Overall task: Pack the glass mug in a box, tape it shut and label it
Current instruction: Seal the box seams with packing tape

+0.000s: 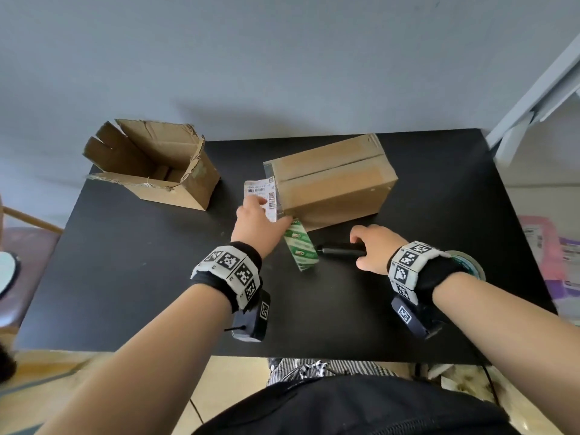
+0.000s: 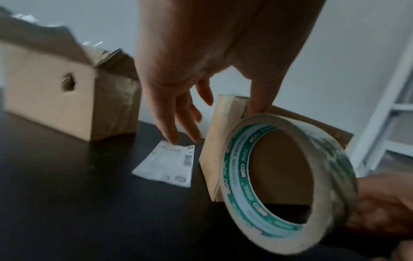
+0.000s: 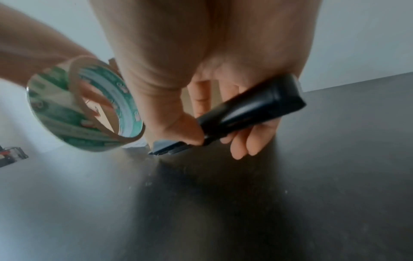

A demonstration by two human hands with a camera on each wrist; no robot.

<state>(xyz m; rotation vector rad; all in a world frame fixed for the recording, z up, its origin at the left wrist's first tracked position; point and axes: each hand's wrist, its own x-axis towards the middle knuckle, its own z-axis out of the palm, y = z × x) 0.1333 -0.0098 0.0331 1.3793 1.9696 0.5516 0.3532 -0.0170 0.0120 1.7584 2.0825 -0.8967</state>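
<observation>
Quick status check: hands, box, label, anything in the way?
Left hand holds tape roll, fingers reaching for label. Right hand grips black cutter. Closed box unlabelled. Nothing blocking.

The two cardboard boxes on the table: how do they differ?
The left box stands open, flaps up and edges torn; the right box is closed, its flaps meeting at a seam. The left box sits at the table's back corner; the right box lies near the middle. Both are plain brown cardboard.
</observation>
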